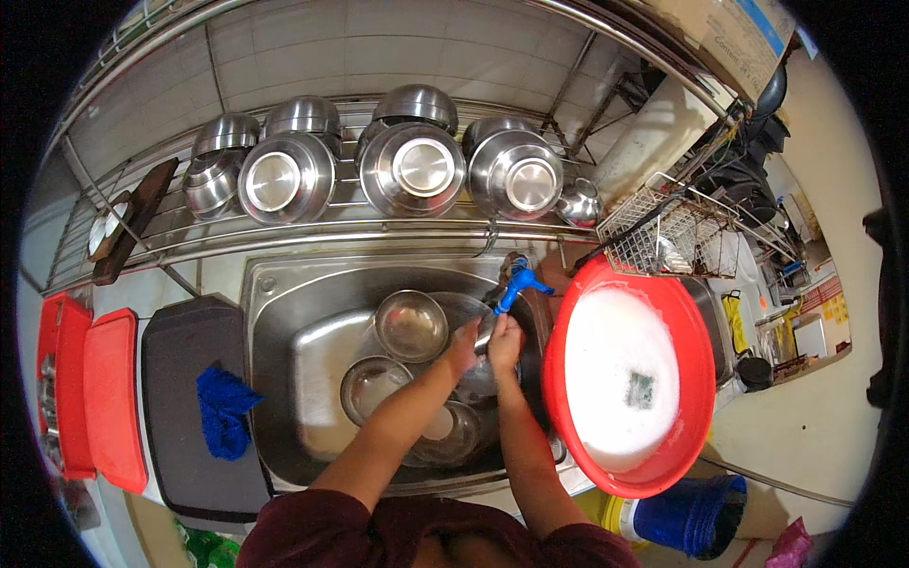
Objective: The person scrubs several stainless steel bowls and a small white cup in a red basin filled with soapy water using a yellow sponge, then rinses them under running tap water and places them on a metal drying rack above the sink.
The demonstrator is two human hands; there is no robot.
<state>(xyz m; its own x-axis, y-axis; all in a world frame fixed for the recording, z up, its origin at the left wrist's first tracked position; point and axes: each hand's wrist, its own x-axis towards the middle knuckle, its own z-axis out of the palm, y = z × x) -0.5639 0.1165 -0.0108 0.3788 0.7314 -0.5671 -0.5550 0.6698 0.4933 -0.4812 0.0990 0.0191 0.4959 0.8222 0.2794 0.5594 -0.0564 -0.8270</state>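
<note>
Beneath the blue tap (522,278), my left hand (466,342) and my right hand (505,342) grip a small metal vessel (485,334) between them. My fingers cover most of it, so its exact shape is hidden. Both hands are over the stainless steel sink (316,284). Around them in the basin sit several metal bowls: one bowl (411,326) by the back, another bowl (371,387) left of my forearm, and a bowl (458,437) between my forearms. Cloudy liquid shows in some of them. Part of a further bowl (477,383) appears below my hands.
A red basin (699,397) of white suds, with a scouring pad (640,390) in it, stands right. Upturned steel bowls (412,170) line the wire rack (341,231) behind. A wire basket (667,227) hangs at right. Left lies a dark board (192,468) with a blue cloth (226,412).
</note>
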